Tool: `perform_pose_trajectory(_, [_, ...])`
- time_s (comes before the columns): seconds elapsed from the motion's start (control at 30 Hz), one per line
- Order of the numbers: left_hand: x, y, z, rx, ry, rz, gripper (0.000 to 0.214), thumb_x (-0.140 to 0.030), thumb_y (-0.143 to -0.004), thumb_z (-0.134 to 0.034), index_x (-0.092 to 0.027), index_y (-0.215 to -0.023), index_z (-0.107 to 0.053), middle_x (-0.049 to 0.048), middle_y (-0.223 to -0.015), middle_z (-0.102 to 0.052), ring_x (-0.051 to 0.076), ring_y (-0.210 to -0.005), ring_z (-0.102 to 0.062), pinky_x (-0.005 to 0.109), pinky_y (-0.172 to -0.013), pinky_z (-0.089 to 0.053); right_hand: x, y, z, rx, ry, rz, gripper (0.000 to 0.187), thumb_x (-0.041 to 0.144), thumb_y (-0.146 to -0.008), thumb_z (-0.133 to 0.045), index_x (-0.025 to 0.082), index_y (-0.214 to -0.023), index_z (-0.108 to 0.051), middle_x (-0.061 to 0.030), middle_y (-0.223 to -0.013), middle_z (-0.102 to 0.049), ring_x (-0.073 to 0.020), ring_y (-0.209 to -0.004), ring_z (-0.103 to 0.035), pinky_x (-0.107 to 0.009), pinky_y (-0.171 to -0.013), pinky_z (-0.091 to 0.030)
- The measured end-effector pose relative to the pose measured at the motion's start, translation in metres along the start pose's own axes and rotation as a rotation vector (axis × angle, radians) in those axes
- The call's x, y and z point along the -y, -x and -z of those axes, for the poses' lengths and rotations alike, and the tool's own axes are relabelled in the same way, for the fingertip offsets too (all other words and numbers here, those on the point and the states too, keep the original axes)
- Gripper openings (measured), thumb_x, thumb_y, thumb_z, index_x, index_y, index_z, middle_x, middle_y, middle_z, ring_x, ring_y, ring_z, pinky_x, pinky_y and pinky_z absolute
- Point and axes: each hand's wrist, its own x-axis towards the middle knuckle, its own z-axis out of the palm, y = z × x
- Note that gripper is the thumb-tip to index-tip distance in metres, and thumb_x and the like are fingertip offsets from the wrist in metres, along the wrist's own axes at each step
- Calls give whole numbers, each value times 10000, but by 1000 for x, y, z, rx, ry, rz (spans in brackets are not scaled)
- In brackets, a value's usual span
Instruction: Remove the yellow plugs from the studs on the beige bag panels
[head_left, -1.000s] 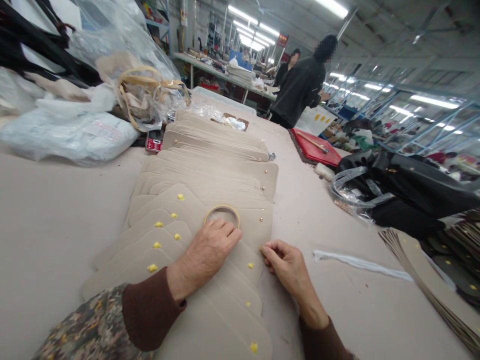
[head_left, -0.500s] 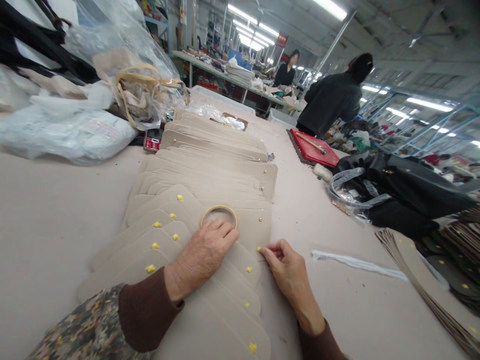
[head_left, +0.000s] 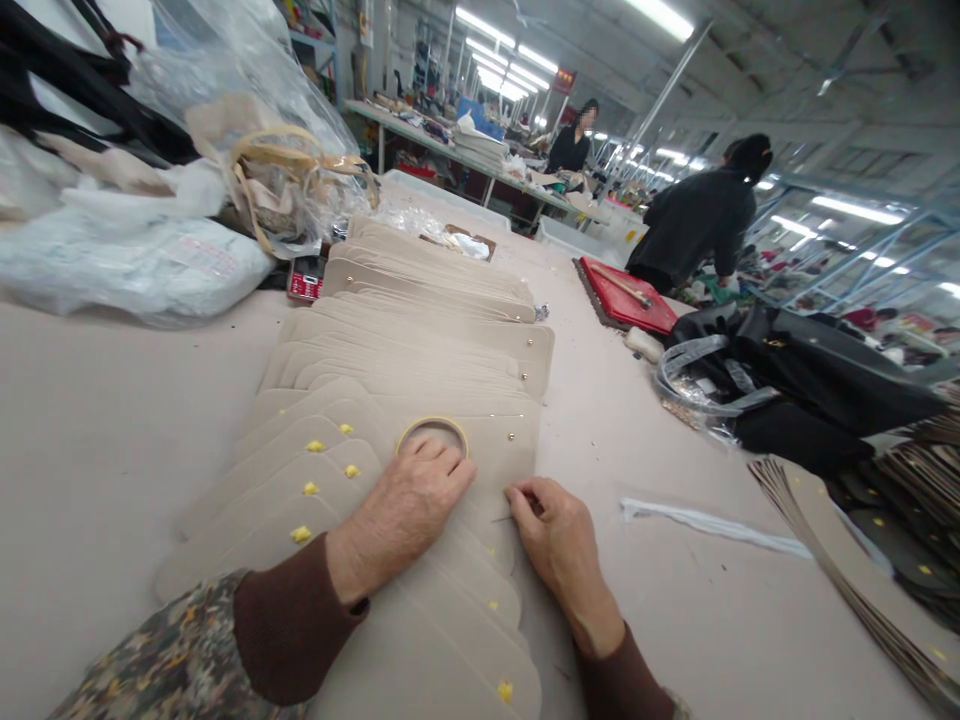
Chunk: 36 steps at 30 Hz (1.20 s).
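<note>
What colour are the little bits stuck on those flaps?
Yellow bits, on beige flaps; head view.

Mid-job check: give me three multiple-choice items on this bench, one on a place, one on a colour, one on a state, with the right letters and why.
1. Where does the tape ring lie?
A. On the beige flaps, at the left hand's fingertips
B. On the red tray
C. Inside the plastic bag

2. What colour are the small tabs on the near flaps?
A. Blue
B. Yellow
C. Black

3. How is the right hand?
A. Open flat, palm up
B. Raised off the table
C. Fingers pinched together at a flap's edge

Answers:
1 A: the ring sits on the beige flaps, just beyond the left hand.
2 B: each near flap carries a yellow tab.
3 C: the right hand's thumb and fingertips meet at the edge of the flap pile; what they pinch is too small to tell.
</note>
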Motion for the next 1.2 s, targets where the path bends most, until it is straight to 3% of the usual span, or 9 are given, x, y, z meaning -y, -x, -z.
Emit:
perform_pose_trajectory(0.23, [9, 6, 1, -115, 53, -17, 157, -111, -941, -419, -177, -858, -534, 51, -839, -560, 223, -782, -491, 368, -725, -435, 10, 8, 16, 206, -41, -13, 182, 195, -810, -575, 209, -664, -683, 6, -617, -675, -152, -572, -612, -234, -558, -409])
perform_pose_trajectory(0.4, [7, 9, 1, -230, 238, -107, 177, -129, -978, -391, -178, -1022, -554, 21, -820, -606, 171, -767, -572, 286, -694, -486, 10, 10, 22, 334, -160, -51, 177, 182, -803, -578, 202, -661, -683, 31, -555, -642, -131, -515, -584, -212, -488, -379])
perform_pose_trajectory(0.53, [2, 9, -2, -317, 348, -187, 325, -172, -998, -400, -169, -1322, -430, 42, -960, -688, 147, -850, -659, 252, -739, -539, 14, 9, 23, 103, -311, 52, 123, 204, -831, -620, 189, -913, -711, 0, -694, -685, -145, -605, -615, -234, -570, -464])
perform_pose_trajectory(0.67, [1, 9, -6, -338, 322, -158, 422, -237, -1015, -390, -146, -1419, -311, 90, -1089, -699, 168, -896, -692, 275, -746, -566, 27, 8, 22, -70, -385, 325, 165, 149, -894, -563, 184, -1016, -669, -52, -871, -698, -161, -765, -637, -265, -698, -507])
perform_pose_trajectory(0.8, [1, 9, -9, -335, 291, -149, 379, -269, -1022, -364, -126, -1373, -349, 90, -1012, -714, 177, -828, -701, 278, -698, -569, 36, 5, 16, -105, -308, 504, 183, 91, -906, -529, 188, -1012, -642, -65, -882, -688, -177, -815, -634, -285, -740, -515])
perform_pose_trajectory(0.93, [-1, 9, -10, -335, 308, -176, 349, -224, -1013, -375, -114, -1343, -363, 79, -958, -703, 181, -824, -687, 283, -707, -557, 35, 2, 7, -125, -265, 579, 183, 67, -900, -496, 182, -936, -634, -73, -845, -697, -180, -800, -646, -284, -733, -519])
perform_pose_trajectory(1.03, [-4, 11, -8, -270, 363, -157, 289, -181, -995, -391, -143, -1281, -414, 50, -934, -677, 179, -818, -664, 289, -704, -535, 34, 1, 1, -190, -218, 583, 185, 59, -868, -487, 190, -822, -609, -36, -713, -663, -157, -660, -618, -257, -632, -492])
perform_pose_trajectory(1.2, [-8, 10, -5, -227, 405, -98, 132, -164, -987, -393, -187, -961, -521, -4, -788, -606, 160, -695, -611, 274, -607, -465, 35, 5, -4, -306, -197, 507, 176, 61, -826, -501, 182, -783, -620, -9, -643, -633, -126, -556, -578, -229, -561, -454])
